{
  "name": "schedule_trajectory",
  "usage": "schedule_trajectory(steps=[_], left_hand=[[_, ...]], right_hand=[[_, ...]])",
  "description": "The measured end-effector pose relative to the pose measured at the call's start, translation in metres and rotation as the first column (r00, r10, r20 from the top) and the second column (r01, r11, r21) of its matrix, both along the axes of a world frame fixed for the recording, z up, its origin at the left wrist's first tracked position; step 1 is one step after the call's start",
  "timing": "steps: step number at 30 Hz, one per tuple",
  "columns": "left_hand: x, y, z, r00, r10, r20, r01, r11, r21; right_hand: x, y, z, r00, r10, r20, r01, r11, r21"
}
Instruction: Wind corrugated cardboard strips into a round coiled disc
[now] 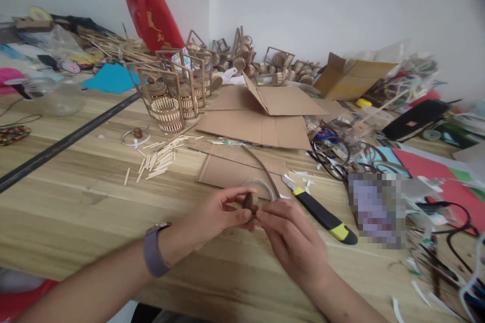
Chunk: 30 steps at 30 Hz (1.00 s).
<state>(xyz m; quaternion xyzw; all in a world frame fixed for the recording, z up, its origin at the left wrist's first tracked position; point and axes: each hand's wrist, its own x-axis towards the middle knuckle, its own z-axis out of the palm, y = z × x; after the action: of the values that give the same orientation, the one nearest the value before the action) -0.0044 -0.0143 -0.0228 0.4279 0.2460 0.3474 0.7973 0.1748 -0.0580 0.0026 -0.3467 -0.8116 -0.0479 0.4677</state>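
A small round brown coil (250,203), apparently a tightly wound strip, is pinched between the fingers and thumb of my left hand (223,212). My right hand (290,229) is closed against the coil's lower right side, its fingertips pressed together. From behind my right hand a thin curved brown strip (263,169) runs up and away; where it meets the coil is hidden by my fingers. A roll of clear tape (267,185) lies just beyond both hands. To the right lies a black and yellow utility knife (322,214) with its blade end pointing away.
Flat cardboard (231,174) lies ahead of my hands. Short pale sticks (161,159) are scattered to the left, near slatted miniature baskets (166,113) in wooden frames. Coiled dark strips (333,151) and coloured paper (435,174) crowd the right. A black bar (71,139) crosses the left side.
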Motion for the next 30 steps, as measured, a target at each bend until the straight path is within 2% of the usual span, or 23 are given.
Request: schedule_trajectory(steps=[8,14,18,22,25,28,30], left_hand=[[0.003,-0.002,0.002,0.995,-0.018,0.095,0.025,0.997,-0.069],[0.004,-0.004,0.0,0.992,0.001,0.123,0.013,0.993,-0.118],[0.004,-0.002,-0.002,0.987,0.018,0.163,-0.02,1.0,0.009],[-0.002,0.0,0.003,0.996,0.037,0.081,-0.049,0.988,0.148],[-0.008,0.0,0.009,0.998,0.058,0.005,-0.057,0.958,0.282],[-0.014,0.002,0.013,0.99,0.129,-0.064,-0.083,0.872,0.482],[-0.017,0.004,0.015,0.982,0.161,-0.095,-0.073,0.8,0.595]], right_hand=[[0.003,-0.002,0.003,1.0,0.018,-0.008,-0.018,1.0,-0.012],[0.002,-0.004,0.006,0.993,0.06,-0.098,-0.064,0.997,-0.034],[0.002,-0.005,0.01,0.983,0.05,-0.177,-0.067,0.993,-0.092],[0.002,-0.005,0.007,0.966,0.03,-0.257,-0.076,0.982,-0.17],[0.001,-0.003,0.002,0.932,0.002,-0.363,-0.102,0.961,-0.257],[0.0,0.0,0.002,0.874,-0.037,-0.484,-0.199,0.882,-0.426],[-0.001,0.003,0.004,0.827,-0.069,-0.558,-0.308,0.775,-0.552]])
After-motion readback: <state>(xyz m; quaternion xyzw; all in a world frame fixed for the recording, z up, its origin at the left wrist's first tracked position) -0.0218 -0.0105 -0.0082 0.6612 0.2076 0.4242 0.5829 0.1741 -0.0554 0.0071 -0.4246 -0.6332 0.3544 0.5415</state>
